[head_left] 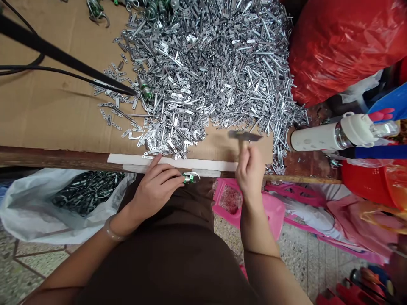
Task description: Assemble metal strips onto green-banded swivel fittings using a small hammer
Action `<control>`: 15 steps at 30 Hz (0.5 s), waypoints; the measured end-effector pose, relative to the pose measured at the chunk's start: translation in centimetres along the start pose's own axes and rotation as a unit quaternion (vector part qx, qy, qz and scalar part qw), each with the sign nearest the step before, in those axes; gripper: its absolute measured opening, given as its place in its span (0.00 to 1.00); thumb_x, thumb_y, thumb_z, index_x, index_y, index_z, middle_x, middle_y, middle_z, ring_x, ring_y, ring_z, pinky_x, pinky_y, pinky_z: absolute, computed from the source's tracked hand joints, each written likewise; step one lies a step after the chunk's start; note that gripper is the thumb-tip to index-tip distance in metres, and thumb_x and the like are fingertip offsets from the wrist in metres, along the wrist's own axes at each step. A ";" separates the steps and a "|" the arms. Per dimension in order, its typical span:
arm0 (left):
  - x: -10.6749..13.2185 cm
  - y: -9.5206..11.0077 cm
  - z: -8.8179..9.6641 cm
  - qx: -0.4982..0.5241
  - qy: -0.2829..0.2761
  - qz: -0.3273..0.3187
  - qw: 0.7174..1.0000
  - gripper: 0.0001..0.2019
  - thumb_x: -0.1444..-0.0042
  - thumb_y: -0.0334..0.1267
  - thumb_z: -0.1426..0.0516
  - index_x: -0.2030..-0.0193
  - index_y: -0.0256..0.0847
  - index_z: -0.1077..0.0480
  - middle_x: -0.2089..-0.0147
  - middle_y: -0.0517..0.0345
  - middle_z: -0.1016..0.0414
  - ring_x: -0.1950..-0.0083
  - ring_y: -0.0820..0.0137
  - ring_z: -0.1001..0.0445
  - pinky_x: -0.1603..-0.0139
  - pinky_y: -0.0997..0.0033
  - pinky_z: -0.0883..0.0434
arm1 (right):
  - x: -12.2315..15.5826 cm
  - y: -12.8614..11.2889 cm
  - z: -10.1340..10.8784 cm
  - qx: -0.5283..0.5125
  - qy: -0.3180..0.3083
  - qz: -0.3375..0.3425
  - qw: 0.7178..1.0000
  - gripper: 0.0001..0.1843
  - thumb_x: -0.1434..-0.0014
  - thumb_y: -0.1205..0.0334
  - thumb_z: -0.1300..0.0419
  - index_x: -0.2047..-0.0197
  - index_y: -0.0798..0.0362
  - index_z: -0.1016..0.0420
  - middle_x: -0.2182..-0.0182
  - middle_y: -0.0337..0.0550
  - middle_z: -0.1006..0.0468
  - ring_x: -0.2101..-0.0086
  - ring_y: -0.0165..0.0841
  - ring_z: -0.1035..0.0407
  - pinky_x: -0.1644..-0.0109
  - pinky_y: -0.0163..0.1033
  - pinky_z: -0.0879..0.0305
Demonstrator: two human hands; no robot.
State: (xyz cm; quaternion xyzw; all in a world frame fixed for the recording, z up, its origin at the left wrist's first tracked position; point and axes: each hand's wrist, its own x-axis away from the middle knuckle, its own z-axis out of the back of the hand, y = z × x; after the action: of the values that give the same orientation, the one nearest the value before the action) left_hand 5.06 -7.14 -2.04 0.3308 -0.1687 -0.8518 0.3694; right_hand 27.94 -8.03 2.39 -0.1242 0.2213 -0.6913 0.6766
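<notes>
At the table's front edge, my left hand [156, 186] is closed on a small green and silver metal fitting [189, 178]. A curved silver hook sticks out from the fitting's right end. Raised to the right of it is my right hand [250, 171], wrapped round the handle of a hammer [245, 135]. The hammer's head is smeared by motion and stands apart from the fitting. Just beyond both hands spreads a large heap of small silver metal parts [216, 67], flat drilled plates and pins among them. Another green fitting [145, 89] lies at the heap's left side.
Cardboard [47, 114] covers the tabletop. A black rod [70, 55] slants in from the left. On the right stand a white bottle [318, 137] and a red bag [346, 46]. Below left hangs a white sack [32, 212] of dark metal pieces; a pink stool [275, 212] is below right.
</notes>
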 end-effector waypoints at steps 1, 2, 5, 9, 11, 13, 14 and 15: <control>0.0 0.0 0.0 -0.003 0.001 -0.001 1.000 0.04 0.45 0.30 0.43 0.65 0.42 0.28 0.66 0.61 0.24 0.60 0.70 0.29 0.39 0.47 0.37 | 1.1 -1.2 0.1 -0.006 -0.007 0.015 1.000 0.15 0.35 0.57 0.60 0.56 0.52 0.36 0.70 0.45 0.30 0.71 0.32 0.35 0.67 0.38 0.40; 0.0 0.0 0.0 -0.006 0.002 -0.002 1.000 0.04 0.45 0.30 0.43 0.65 0.42 0.28 0.66 0.61 0.24 0.60 0.70 0.29 0.40 0.47 0.37 | 2.1 -2.2 0.1 -0.009 0.000 0.038 0.999 0.14 0.35 0.57 0.59 0.56 0.52 0.35 0.71 0.44 0.29 0.71 0.32 0.35 0.68 0.37 0.39; 0.0 0.0 -0.1 -0.009 0.003 -0.007 1.000 0.03 0.45 0.31 0.43 0.65 0.41 0.28 0.65 0.60 0.24 0.59 0.69 0.29 0.40 0.46 0.36 | 4.0 -3.6 -0.3 0.017 -0.024 0.103 0.994 0.15 0.35 0.59 0.58 0.54 0.51 0.33 0.72 0.43 0.27 0.72 0.31 0.33 0.70 0.35 0.37; 0.1 0.0 -0.2 -0.013 0.006 -0.010 1.000 0.03 0.45 0.31 0.43 0.65 0.41 0.29 0.65 0.60 0.24 0.59 0.69 0.29 0.40 0.47 0.36 | 4.7 -3.8 -1.0 0.086 -0.129 0.071 0.985 0.16 0.35 0.58 0.57 0.52 0.53 0.32 0.70 0.43 0.25 0.71 0.32 0.31 0.71 0.34 0.36; 0.1 0.0 -0.2 -0.011 0.011 -0.015 1.000 0.03 0.45 0.31 0.43 0.65 0.41 0.29 0.65 0.60 0.24 0.59 0.69 0.30 0.40 0.46 0.36 | 4.9 -3.7 -1.2 0.079 -0.126 0.068 0.986 0.17 0.35 0.59 0.57 0.51 0.54 0.33 0.69 0.44 0.25 0.70 0.33 0.31 0.69 0.35 0.35; 0.2 -0.1 -0.2 -0.006 0.011 -0.015 1.000 0.03 0.46 0.30 0.42 0.64 0.41 0.29 0.65 0.60 0.24 0.59 0.68 0.30 0.41 0.46 0.36 | 5.1 -3.2 -1.4 0.069 -0.131 0.066 0.987 0.16 0.35 0.59 0.57 0.51 0.53 0.33 0.69 0.44 0.25 0.70 0.33 0.31 0.69 0.35 0.36; 0.2 -0.2 -0.2 -0.002 0.009 -0.013 1.000 0.04 0.46 0.30 0.42 0.64 0.40 0.29 0.65 0.60 0.24 0.59 0.68 0.30 0.41 0.45 0.36 | 5.1 -2.6 -1.5 0.069 -0.133 0.055 0.987 0.16 0.36 0.59 0.55 0.51 0.52 0.33 0.68 0.43 0.25 0.69 0.33 0.31 0.69 0.35 0.36; 0.2 -0.3 -0.2 0.001 0.006 -0.011 1.000 0.04 0.46 0.30 0.42 0.64 0.40 0.29 0.65 0.60 0.24 0.59 0.68 0.30 0.41 0.45 0.37 | 4.9 -1.8 -1.6 0.071 -0.128 0.039 0.988 0.15 0.36 0.58 0.54 0.51 0.50 0.32 0.67 0.44 0.26 0.69 0.33 0.31 0.68 0.35 0.37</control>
State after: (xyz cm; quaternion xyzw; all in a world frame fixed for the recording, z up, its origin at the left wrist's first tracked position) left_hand 4.96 -7.11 -2.44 0.3377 -0.1635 -0.8537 0.3612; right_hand 25.35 -12.68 1.18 -0.1546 0.0872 -0.6568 0.7329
